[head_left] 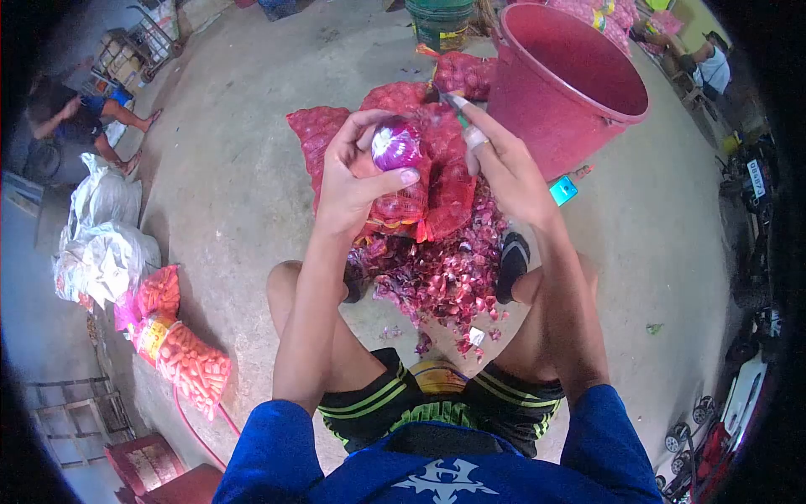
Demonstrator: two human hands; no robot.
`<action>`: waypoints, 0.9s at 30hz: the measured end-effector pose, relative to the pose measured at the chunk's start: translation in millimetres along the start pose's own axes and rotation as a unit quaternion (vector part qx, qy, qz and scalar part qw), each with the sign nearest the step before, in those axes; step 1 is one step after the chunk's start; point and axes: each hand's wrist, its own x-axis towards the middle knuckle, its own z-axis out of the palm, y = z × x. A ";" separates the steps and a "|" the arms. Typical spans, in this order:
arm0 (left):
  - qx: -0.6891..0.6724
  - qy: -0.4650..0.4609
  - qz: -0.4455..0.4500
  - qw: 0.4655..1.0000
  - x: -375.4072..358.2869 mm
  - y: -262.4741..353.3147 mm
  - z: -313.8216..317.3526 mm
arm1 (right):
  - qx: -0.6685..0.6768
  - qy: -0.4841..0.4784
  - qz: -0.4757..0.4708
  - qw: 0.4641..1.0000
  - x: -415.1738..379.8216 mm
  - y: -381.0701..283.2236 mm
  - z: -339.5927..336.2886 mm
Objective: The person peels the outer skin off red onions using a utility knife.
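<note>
My left hand (361, 172) holds a shiny purple-red onion (396, 144), fingers behind it and thumb along its lower side. To its right, my right hand (504, 160) is closed around a small knife (458, 109) with a green part on it; the blade points up and left, apart from the onion. Pale wraps cover parts of its fingers. Below and behind both hands lie red net bags of onions (315, 143). Loose onion skins (445, 281) are heaped on the floor between my feet.
A large red tub (567, 80) stands behind right, near a blue phone (563, 191). A green bucket (438, 23) is at the back. White sacks (107, 252) and a bag of carrots (193, 361) lie left. One person (75, 109) sits far left, another (714, 67) far right.
</note>
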 end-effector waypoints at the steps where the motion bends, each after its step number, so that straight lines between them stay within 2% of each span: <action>1: 0.003 0.017 0.009 1.000 0.0 0.7 1.1 | -0.045 -0.010 -0.005 0.999 -1.9 -1.3 -2.2; 3: 0.008 0.036 0.021 0.999 0.8 1.6 0.7 | -0.089 -0.022 -0.013 0.996 -4.1 -6.6 -0.2; 5: 0.006 0.080 0.002 0.997 0.4 0.6 -1.1 | -0.086 -0.076 -0.108 0.987 -9.7 -16.9 2.1; 6: 0.005 0.081 0.002 0.997 0.4 0.9 -1.9 | -0.099 -0.097 -0.079 0.987 -11.9 -29.1 4.6; 10: -0.013 0.098 -0.011 0.995 0.9 0.1 -1.4 | -0.107 -0.081 -0.148 0.980 -14.3 -31.0 19.5; 14: -0.032 0.080 -0.023 0.996 -0.1 -0.2 1.2 | -0.128 -0.070 -0.140 0.979 -10.5 -30.9 23.1; 16: -0.041 0.078 -0.038 0.995 -0.8 -0.7 0.7 | -0.135 -0.044 -0.226 0.964 -6.4 -23.6 24.0; 20: -0.083 0.058 -0.070 0.992 0.1 -6.0 -6.4 | -0.143 -0.033 -0.204 0.968 -3.8 -21.4 22.3; 21: -0.082 0.059 -0.070 0.992 -0.6 -3.7 -5.0 | -0.090 0.000 -0.199 0.976 0.3 -18.2 22.8; 23: -0.078 -0.006 -0.057 0.995 -2.8 1.0 -1.4 | -0.039 0.033 -0.193 0.980 2.3 -17.4 19.2; 25: -0.087 -0.015 -0.052 0.995 -5.1 5.5 6.9 | -0.039 0.032 -0.062 0.997 1.3 -21.3 6.0; 27: -0.094 -0.020 -0.045 0.994 -6.4 9.8 12.0 | -0.022 0.058 -0.082 0.995 3.8 -4.6 3.7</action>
